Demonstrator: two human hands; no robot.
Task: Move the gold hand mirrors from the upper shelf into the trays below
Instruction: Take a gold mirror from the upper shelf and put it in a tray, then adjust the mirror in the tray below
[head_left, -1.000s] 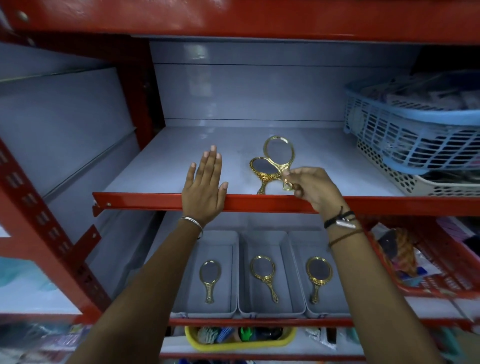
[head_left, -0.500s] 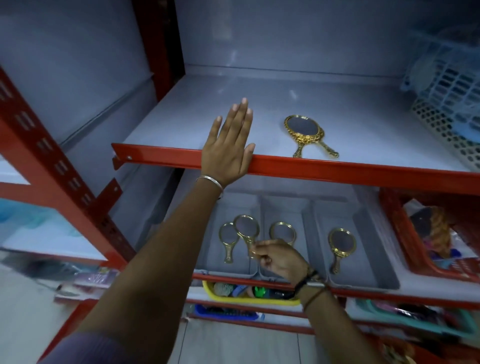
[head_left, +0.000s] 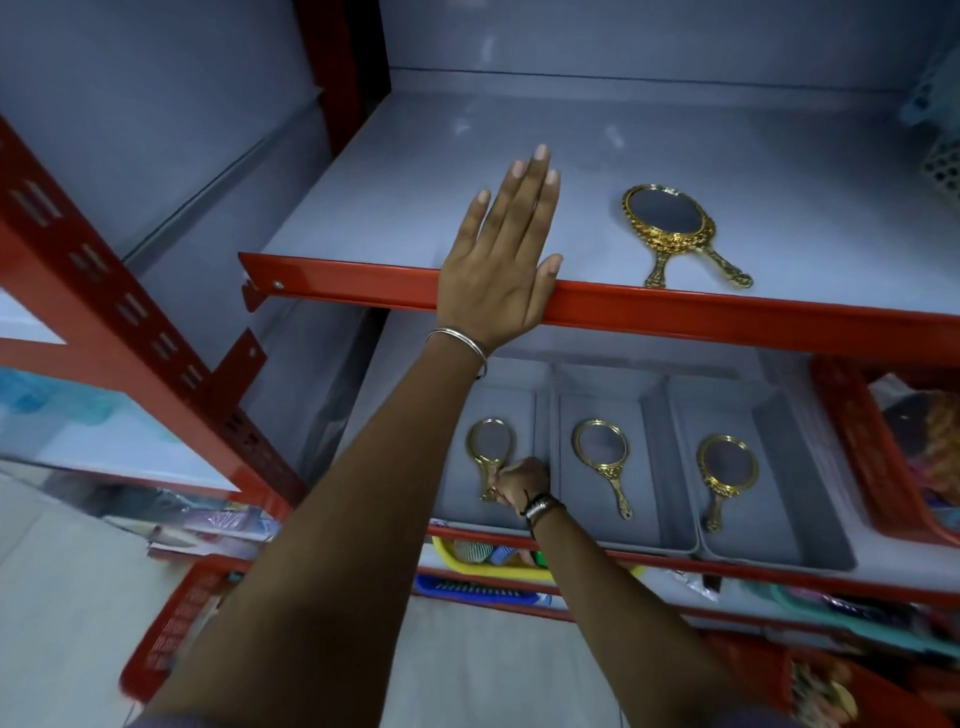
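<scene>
My left hand (head_left: 498, 260) lies flat and open on the red front edge of the upper shelf (head_left: 727, 312). To its right on that shelf lies a gold hand mirror (head_left: 670, 218); two handles fan out from it, so a second may lie under it. Below stand three grey trays side by side. My right hand (head_left: 522, 480) is down in the left tray (head_left: 519, 410), fingers closed at the handle of a gold mirror (head_left: 491, 444) lying there. The middle tray (head_left: 647, 467) holds one mirror (head_left: 601, 449). The right tray (head_left: 784, 519) also holds one mirror (head_left: 726, 467).
A red basket (head_left: 852, 457) of goods sits right of the trays. A pale lattice basket (head_left: 943, 166) stands at the upper shelf's right end. A yellow bin (head_left: 467, 564) and other wares sit on lower shelves. A red slotted upright (head_left: 130, 312) runs along the left.
My right hand carried one mirror from the upper shelf down into the left tray. My left hand stayed on the shelf edge. The view tilted downward.
</scene>
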